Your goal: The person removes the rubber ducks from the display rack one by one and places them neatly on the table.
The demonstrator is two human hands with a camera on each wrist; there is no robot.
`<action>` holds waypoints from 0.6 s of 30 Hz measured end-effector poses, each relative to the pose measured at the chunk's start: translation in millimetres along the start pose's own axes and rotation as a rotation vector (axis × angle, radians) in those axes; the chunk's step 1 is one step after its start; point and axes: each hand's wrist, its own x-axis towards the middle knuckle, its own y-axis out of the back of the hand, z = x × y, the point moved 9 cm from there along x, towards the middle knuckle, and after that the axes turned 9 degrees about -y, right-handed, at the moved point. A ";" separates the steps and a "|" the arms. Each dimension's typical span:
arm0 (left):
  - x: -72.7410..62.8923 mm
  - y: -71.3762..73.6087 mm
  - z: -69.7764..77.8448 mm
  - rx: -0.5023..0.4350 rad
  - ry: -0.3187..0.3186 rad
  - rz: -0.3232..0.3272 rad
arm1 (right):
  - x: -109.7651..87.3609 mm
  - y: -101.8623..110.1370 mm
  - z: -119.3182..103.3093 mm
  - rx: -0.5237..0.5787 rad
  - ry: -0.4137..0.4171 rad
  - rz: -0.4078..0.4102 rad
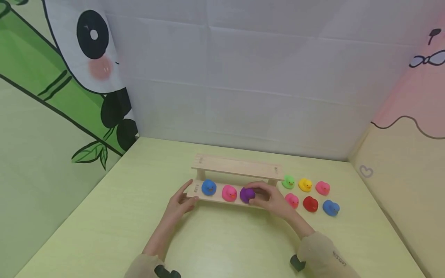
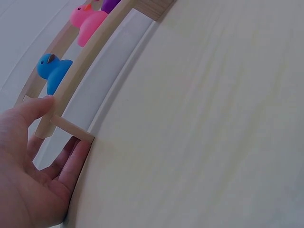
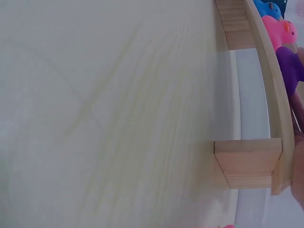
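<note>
A two-tier wooden shelf (image 1: 240,166) stands on the table. On its lower board sit a blue rubber duck (image 1: 209,187) and a pink rubber duck (image 1: 229,193), with a purple rubber duck (image 1: 247,195) to their right. My right hand (image 1: 272,199) pinches the purple duck between thumb and fingers at the board; in the right wrist view that duck (image 3: 288,69) is partly cut off. At the shelf's left end, my left hand (image 1: 179,202) holds the lower board. The left wrist view shows the thumb (image 2: 38,107) at the board's edge and fingers beside the leg (image 2: 71,127).
Right of the shelf, loose ducks lie in two rows: green (image 1: 288,182), yellow (image 1: 305,185) and pink (image 1: 323,188) behind, another pink (image 1: 292,200), red (image 1: 310,204) and blue (image 1: 331,208) in front. A white curtain (image 1: 243,77) hangs behind the table (image 1: 222,239).
</note>
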 end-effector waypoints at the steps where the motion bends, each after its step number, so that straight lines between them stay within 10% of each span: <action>1: 0.3 -0.1 0.0 0.000 -0.001 0.000 | -0.3 0.3 -0.1 0.003 0.000 0.002; 18: 2.6 -0.5 -2.9 -0.008 0.000 0.001 | -12.1 3.7 -5.0 0.032 0.000 0.034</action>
